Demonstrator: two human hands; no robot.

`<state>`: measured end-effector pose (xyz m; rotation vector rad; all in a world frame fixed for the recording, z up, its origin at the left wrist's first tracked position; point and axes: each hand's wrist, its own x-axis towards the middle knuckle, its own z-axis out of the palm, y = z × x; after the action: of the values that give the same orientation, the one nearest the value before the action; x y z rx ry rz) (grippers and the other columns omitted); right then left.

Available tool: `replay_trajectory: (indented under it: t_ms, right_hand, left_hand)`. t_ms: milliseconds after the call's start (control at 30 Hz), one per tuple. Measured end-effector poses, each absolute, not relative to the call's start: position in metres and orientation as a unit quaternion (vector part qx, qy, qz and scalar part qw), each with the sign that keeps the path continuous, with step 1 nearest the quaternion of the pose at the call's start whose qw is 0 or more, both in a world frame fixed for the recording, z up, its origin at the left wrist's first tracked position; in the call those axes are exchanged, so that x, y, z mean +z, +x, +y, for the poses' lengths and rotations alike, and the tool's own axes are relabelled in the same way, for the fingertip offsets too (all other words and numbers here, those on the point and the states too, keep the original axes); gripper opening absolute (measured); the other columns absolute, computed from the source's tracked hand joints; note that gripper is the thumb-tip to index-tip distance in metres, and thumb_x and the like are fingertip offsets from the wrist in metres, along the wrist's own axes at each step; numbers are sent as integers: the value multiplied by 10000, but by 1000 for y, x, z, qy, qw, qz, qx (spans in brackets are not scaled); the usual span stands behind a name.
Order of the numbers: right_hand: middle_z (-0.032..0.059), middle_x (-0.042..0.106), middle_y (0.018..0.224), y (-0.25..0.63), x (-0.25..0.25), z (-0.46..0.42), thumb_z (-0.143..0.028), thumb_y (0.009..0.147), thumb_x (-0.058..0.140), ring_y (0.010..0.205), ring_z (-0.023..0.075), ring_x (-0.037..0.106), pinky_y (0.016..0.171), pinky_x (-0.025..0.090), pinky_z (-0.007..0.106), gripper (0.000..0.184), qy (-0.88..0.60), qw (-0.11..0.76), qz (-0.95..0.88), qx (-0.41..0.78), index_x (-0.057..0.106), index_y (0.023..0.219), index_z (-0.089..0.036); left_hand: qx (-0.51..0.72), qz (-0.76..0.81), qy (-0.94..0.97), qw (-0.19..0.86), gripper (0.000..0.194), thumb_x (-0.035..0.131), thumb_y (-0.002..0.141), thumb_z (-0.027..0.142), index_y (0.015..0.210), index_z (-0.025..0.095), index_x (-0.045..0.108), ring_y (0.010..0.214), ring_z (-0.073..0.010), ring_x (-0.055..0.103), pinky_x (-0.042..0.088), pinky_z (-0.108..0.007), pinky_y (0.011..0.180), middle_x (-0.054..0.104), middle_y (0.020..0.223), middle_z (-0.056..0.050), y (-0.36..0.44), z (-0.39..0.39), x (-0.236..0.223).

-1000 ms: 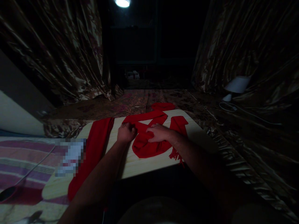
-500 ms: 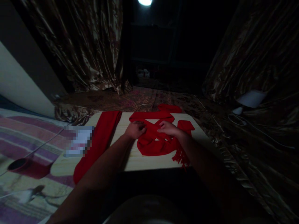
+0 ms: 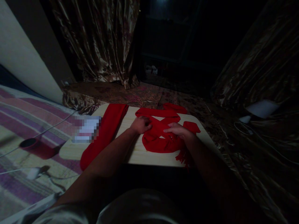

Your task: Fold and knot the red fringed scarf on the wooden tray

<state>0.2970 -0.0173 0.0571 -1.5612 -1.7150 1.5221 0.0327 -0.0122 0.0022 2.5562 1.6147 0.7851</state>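
A red scarf [image 3: 161,147] lies looped and crossed over itself on a pale wooden tabletop [image 3: 137,157]. A fringe of tassels shows at its near right end. My left hand [image 3: 140,125] has its fingers curled on the left edge of the crossing. On the other side, my right hand [image 3: 177,129] pinches the scarf between thumb and fingers; the wrist hides part of the cloth behind it. Another long red strip of cloth [image 3: 105,135] runs along the table's left part, partly covered by my left forearm. Whether it joins the looped piece I cannot tell.
A blurred white item [image 3: 86,129] lies at the table's left edge. Beside the table, a red cylindrical container [image 3: 38,148] lies on a striped bedspread [image 3: 14,110] with cables. Patterned curtains [image 3: 102,46] hang behind, and a white lamp [image 3: 263,107] stands at right.
The camera view has shifted, so the table appears slightly higher and further right. Both hands stay on the scarf, with its loops in much the same layout.
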Motion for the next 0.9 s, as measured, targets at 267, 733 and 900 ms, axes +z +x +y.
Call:
replay_trajectory:
  t_ms: [267, 733, 900]
  right_hand:
    - [85, 755, 1012, 292, 62, -25, -267, 714, 809, 874, 225, 732, 780, 609, 357, 465, -565, 280, -581, 515, 652, 1146, -197]
    - [-5, 737, 832, 305, 75, -29, -199, 612, 843, 705, 173, 689, 691, 571, 293, 560, -519, 170, -650, 528, 642, 1134, -190]
    - [89, 742, 1074, 310, 84, -34, -300, 688, 826, 1010, 264, 681, 876, 511, 336, 500, -581, 48, -778, 234, 678, 1149, -177]
  left_hand:
    - [251, 513, 821, 2, 463, 546, 899, 511, 1210, 233, 748, 1190, -305, 621, 478, -449, 1012, 699, 1290, -95, 33, -12, 3]
    - [250, 520, 817, 9, 467, 557, 889, 519, 1205, 233, 749, 1195, -310, 617, 479, -451, 1013, 695, 1298, -90, 33, -11, 2]
    - [254, 517, 817, 4, 462, 559, 889, 519, 1194, 231, 754, 1194, -301, 621, 470, -439, 1028, 699, 1291, -91, 33, -10, 1]
